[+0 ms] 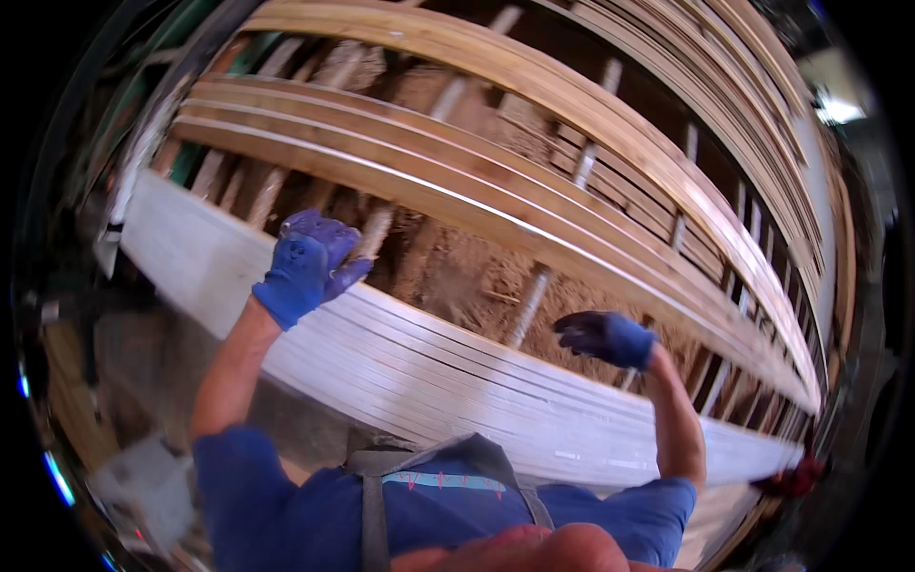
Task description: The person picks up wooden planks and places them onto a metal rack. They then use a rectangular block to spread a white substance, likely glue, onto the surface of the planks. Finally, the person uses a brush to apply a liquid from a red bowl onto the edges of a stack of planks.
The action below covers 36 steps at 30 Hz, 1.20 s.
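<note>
My left hand (310, 257), in a blue and purple work glove, is above the far edge of the pale white-grey boards (410, 357). Its fingers bend loosely, the thumb stands apart, and nothing shows in its grip. My right hand (605, 338), gloved in blue with dark fingers, hovers over the gap beyond those boards. Its fingers reach leftward, slightly curved and holding nothing. The pale boards lie side by side in front of my body. Beyond the gap runs a group of long brown boards (419, 172), with whitish lines between them.
Metal bars (531, 305) cross beneath the boards, with brown debris (457, 276) below. Another long wooden board (477, 43) lies farther off, and stacked planks (705, 71) fill the far right. A dark red item (796, 477), too unclear to name, is by the boards' right end.
</note>
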Motion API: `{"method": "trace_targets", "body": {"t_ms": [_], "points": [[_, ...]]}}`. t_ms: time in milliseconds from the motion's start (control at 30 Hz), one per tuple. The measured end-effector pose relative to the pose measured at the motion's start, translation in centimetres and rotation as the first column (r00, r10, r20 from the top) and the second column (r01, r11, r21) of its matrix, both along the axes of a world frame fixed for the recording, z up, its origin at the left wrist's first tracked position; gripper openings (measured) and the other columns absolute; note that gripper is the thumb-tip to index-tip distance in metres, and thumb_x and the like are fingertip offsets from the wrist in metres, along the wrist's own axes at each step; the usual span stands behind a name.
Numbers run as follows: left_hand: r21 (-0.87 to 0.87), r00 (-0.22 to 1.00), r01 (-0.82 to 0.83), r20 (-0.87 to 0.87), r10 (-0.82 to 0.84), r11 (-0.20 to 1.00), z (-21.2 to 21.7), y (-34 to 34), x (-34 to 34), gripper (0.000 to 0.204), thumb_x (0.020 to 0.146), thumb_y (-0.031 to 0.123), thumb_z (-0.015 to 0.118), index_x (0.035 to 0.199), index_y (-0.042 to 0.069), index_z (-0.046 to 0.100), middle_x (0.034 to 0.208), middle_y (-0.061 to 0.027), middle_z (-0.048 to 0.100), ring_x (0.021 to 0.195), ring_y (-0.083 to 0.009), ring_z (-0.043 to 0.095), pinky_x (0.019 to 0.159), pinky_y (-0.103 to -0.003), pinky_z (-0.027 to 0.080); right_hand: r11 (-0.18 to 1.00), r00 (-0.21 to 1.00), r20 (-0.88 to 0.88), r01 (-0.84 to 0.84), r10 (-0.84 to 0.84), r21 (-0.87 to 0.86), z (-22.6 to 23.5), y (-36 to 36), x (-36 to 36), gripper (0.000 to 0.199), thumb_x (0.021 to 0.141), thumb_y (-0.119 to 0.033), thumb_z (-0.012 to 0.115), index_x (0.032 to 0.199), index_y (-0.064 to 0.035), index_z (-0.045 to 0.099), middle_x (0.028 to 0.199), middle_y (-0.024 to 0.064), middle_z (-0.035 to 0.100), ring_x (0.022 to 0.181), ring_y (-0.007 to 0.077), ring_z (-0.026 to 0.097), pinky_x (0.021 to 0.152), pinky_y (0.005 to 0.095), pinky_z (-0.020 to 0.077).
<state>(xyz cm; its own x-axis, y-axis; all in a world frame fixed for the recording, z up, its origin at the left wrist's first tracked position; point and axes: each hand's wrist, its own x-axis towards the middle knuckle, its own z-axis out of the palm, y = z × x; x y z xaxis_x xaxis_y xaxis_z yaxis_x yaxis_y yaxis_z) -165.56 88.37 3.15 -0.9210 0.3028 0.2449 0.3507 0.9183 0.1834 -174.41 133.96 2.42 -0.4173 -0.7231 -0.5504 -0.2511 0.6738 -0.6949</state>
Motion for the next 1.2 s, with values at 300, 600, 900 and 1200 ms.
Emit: {"method": "trace_targets", "body": {"t_ms": [300,600,900,1200], "points": [[-0.062,0.959,-0.219,0.168,0.226,0.974,-7.9,1.1,-9.4,0.032,0.084,0.038,0.062,0.078,0.007,0.064,0.078,-0.0198,0.064,0.072,-0.0379,0.062,0.067,-0.047,0.048,0.008,0.055,0.753,0.998,-0.656,-0.067,-13.5,4.5,1.4,0.046,0.094,-0.039,0.054,0.127,-0.0081,0.048,0.122,0.0125,0.059,0.103,0.0313,0.062,0.084,0.0417,0.0537],[-0.063,0.96,-0.229,0.154,0.236,0.971,-7.8,2.0,-18.9,0.033,0.087,0.036,0.059,0.076,0.005,0.062,0.078,-0.0221,0.063,0.078,-0.0404,0.061,0.072,-0.047,0.048,-0.385,0.081,0.975,0.909,-0.209,-0.158,-17.4,3.0,-7.3,0.027,0.087,-0.018,0.059,0.111,-0.0068,0.054,0.111,0.016,0.061,0.109,0.0368,0.056,0.096,0.0515,0.0463],[-0.026,0.917,-0.307,0.26,0.303,0.951,-6.2,3.5,-22.8,0.034,0.083,0.041,0.06,0.088,0.008,0.065,0.086,-0.0197,0.066,0.085,-0.038,0.063,0.076,-0.045,0.049,-0.575,0.015,0.996,0.816,-0.093,-0.066,-16.7,0.2,-15.0,0.039,0.08,-0.022,0.065,0.114,-0.0095,0.053,0.12,0.0122,0.055,0.115,0.0306,0.049,0.1,0.0515,0.0411],[0.185,0.861,-0.279,0.483,0.16,0.942,-2.4,1.4,-17.2,0.024,0.081,0.029,0.069,0.093,0.008,0.067,0.083,-0.0136,0.069,0.076,-0.0263,0.066,0.072,-0.036,0.051,-0.576,0.232,0.969,0.805,0.087,-0.141,-17.5,1.2,-18.5,0.05,0.074,-0.016,0.068,0.12,-0.007,0.053,0.118,0.0108,0.057,0.109,0.0284,0.052,0.095,0.0425,0.0448]]}}
